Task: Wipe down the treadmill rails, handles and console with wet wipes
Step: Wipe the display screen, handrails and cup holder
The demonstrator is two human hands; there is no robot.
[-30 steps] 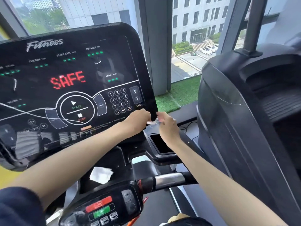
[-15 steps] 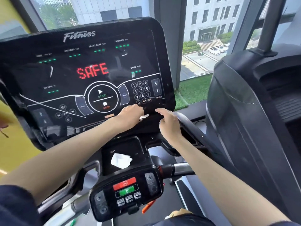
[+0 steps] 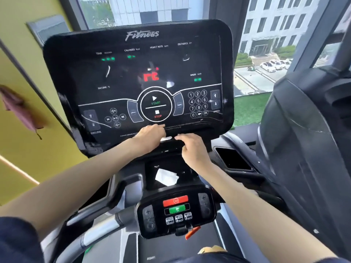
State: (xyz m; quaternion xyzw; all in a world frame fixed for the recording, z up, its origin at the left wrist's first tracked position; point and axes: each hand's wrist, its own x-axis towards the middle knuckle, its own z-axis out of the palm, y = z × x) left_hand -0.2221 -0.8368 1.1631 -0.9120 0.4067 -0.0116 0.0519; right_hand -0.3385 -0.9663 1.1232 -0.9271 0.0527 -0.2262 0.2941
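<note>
At console [image 3: 133, 73] lower edge, left hand [image 3: 150, 135], right hand [image 3: 191, 149] outstretched, wet wipe [image 3: 166, 138] between

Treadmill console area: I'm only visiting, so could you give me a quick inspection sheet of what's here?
Surface: black treadmill console, lit, glossy, with streaks and reflections.
Job's things: small white wipe at the console's lower edge; second wipe lying in the tray below.
Clutter: orange tab under the lower control panel.
Hands: left hand and right hand meet at the small white wipe; grip unclear.
Cables: nothing seen.
Surroundings: yellow wall with a pinkish cloth to the left; window onto buildings and parked cars; another dark machine to the right.
</note>
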